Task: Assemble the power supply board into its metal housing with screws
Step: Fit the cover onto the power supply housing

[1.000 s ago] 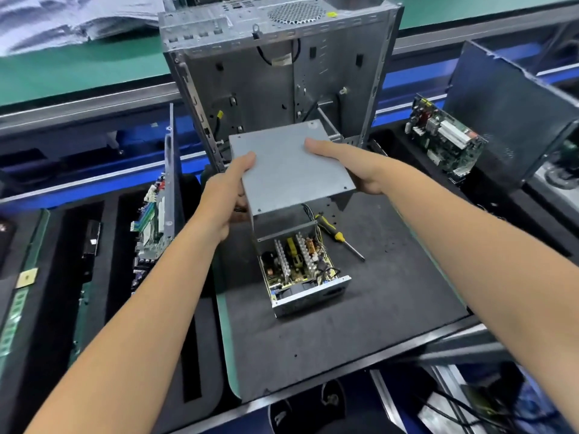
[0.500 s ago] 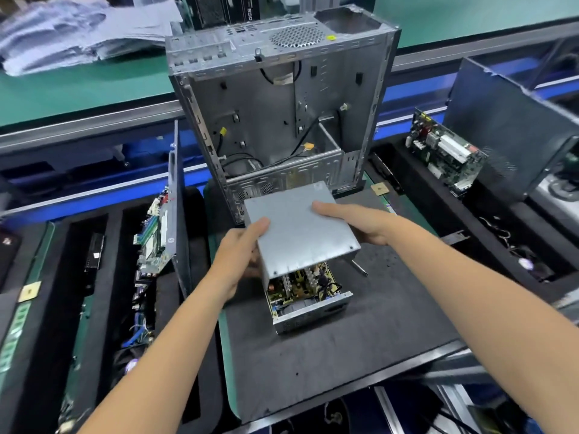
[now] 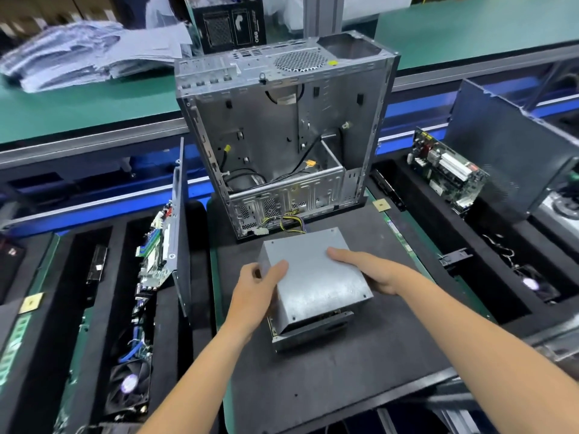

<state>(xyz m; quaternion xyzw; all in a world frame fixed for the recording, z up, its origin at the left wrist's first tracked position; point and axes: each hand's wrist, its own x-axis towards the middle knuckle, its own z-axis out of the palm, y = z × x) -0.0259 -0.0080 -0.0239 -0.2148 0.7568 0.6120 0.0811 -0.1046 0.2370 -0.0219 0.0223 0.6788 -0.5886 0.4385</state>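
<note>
Both hands hold the cover (image 3: 316,274) by its sides, left hand (image 3: 255,292) with thumb on top, right hand (image 3: 372,272) along the far edge. It sits almost down over the base (image 3: 313,335) on the counter (image 3: 344,386). Thin sheet steel: light, stiff, slick, sharp-edged; grip the side walls.

We lowered the cover (image 3: 315,274) with both hands (image 3: 257,289) (image 3: 372,270) onto the base (image 3: 313,332), hiding the board and the screwdriver behind it
</note>
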